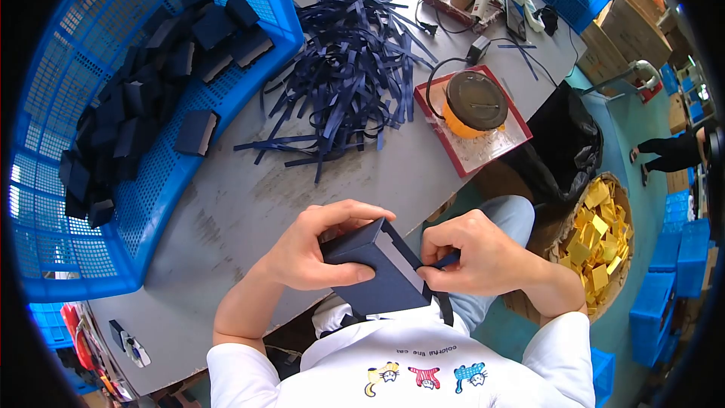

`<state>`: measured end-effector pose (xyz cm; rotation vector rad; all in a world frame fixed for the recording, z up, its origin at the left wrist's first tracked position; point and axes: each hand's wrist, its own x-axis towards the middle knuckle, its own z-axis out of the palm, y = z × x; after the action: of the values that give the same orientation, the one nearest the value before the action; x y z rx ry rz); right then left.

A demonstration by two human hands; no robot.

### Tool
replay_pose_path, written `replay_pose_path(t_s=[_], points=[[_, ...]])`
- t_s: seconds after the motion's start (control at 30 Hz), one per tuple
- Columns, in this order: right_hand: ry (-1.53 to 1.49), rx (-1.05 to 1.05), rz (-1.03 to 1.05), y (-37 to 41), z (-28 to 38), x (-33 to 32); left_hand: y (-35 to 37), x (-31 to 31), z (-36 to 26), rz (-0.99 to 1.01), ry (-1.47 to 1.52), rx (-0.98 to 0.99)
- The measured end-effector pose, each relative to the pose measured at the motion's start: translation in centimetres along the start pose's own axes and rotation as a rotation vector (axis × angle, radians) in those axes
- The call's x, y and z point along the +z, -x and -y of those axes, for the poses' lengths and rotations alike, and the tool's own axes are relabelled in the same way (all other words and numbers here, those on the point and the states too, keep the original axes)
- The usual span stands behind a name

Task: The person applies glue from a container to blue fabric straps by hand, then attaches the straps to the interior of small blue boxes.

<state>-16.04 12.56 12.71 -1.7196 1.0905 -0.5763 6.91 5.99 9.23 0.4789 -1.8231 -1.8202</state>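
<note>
My left hand (321, 245) is wrapped round a dark blue cardboard box (370, 276), thumb on the near face and fingers along the far edge. The box is tilted above my lap at the table's edge, with a pale strip along one side. At that side my right hand (476, 253) pinches a short dark blue ribbon (449, 260) between thumb and fingers; its other end is hidden. Beyond the box, a heap of loose dark blue ribbons (340, 68) lies on the grey table (234, 196).
A blue plastic basket (162, 223) with several dark blue boxes stands at left. A round pot with a dark lid (477, 100) sits on a red-edged tray (507, 140). Right of me are a black bag (566, 143) and a carton of gold pieces (596, 242). A person (672, 153) stands far right.
</note>
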Motion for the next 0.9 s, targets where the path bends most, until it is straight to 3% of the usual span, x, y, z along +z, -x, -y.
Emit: replay_pose_path(t_s=[0.2,0.27,0.33,0.4,0.43,0.53,0.63,0.73,0.9], points=[[0.174,-0.006,-0.071,0.2,-0.6,-0.2,-0.5,0.4,0.4,-0.008,-0.032,-0.023],[0.203,0.033,-0.009,0.5,-0.8,-0.9,-0.8,0.4,0.7,-0.031,-0.024,-0.025],[0.085,-0.254,-0.201,1.1,-2.7,-2.1,-1.1,0.1,0.9,0.017,0.188,-0.160],[-0.423,-0.191,-0.503,3.2,-4.8,-2.2,-1.7,0.1,1.4,0.015,0.145,-0.122],[-0.460,-0.186,-0.590,4.2,-5.1,-2.5,-1.9,0.2,1.7,0.001,0.104,-0.090],[-0.570,0.075,-0.619,6.8,-6.2,-1.0,-3.2,0.4,2.6,0.043,0.126,-0.105],[-0.813,0.254,-0.496,6.8,-7.1,2.0,-4.9,1.0,3.7,0.113,0.151,-0.098],[-1.245,0.266,-0.589,6.0,-7.6,3.5,-6.5,1.9,4.2,0.174,0.152,-0.089],[-1.355,0.038,-0.994,6.4,-7.9,1.5,-8.4,2.1,5.3,0.227,0.137,-0.164]])
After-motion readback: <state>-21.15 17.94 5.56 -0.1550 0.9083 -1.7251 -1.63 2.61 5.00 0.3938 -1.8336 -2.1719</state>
